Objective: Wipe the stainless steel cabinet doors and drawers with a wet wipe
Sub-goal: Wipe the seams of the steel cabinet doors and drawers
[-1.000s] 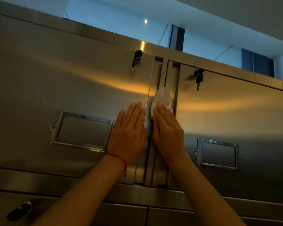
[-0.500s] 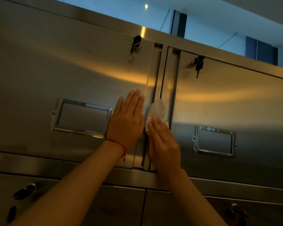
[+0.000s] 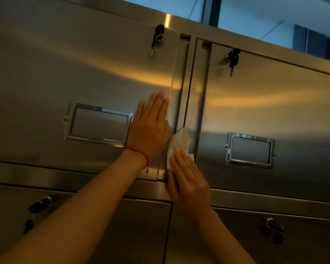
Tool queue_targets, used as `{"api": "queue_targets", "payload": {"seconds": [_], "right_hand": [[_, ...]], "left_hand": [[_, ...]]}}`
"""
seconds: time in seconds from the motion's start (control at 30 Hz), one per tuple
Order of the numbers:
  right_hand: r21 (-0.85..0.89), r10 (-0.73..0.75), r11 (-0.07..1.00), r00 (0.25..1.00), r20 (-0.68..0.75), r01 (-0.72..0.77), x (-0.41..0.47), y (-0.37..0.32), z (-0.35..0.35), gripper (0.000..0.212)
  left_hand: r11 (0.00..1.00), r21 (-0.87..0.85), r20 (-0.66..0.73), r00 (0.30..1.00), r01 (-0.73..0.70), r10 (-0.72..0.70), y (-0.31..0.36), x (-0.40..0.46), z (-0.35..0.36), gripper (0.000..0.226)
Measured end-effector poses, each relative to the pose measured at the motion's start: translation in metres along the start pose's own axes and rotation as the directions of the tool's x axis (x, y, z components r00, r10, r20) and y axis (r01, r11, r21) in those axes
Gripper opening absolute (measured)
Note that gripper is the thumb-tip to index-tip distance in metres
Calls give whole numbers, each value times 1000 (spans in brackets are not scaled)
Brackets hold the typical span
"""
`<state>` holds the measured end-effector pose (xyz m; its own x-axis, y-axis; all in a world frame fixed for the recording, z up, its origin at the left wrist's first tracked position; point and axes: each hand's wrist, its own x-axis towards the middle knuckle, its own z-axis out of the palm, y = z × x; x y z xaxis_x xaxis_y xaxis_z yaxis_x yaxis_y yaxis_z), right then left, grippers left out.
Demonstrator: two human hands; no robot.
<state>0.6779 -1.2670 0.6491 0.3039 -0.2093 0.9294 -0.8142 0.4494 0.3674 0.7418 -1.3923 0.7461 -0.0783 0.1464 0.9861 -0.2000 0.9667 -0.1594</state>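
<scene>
Against the vertical steel divider strip (image 3: 187, 88) between two upper doors, the right hand (image 3: 189, 184) is pressing a crumpled white wet wipe (image 3: 179, 143) with fingers lying straight, low on the strip. Left of the strip, the left hand (image 3: 151, 128) is resting flat, fingers extended, on the brushed stainless steel left door (image 3: 65, 69), a red string bracelet (image 3: 141, 155) sitting on its wrist. Right of the strip, the brushed steel right door (image 3: 284, 111) is showing a chrome label frame (image 3: 249, 149) and hanging black key (image 3: 232, 58).
</scene>
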Motion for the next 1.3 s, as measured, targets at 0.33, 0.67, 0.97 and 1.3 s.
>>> {"api": "queue_targets", "payload": {"seconds": [0.33, 0.67, 0.97, 1.3], "right_hand": [[-57, -14, 998, 998, 55, 17, -8, -6, -9, 30], [-86, 64, 995, 985, 160, -50, -5, -19, -30, 47], [-102, 113, 989, 990, 89, -103, -38, -43, -52, 41], [-122, 209, 973, 975, 81, -198, -73, -64, -79, 28]], "left_hand": [[999, 8, 36, 999, -40, 40, 4, -14, -9, 49], [998, -6, 259, 964, -61, 61, 9, -52, -34, 55], [991, -132, 274, 960, -28, 64, 28, -102, -57, 48], [969, -244, 380, 922, 24, 73, 56, -162, -66, 52]]}}
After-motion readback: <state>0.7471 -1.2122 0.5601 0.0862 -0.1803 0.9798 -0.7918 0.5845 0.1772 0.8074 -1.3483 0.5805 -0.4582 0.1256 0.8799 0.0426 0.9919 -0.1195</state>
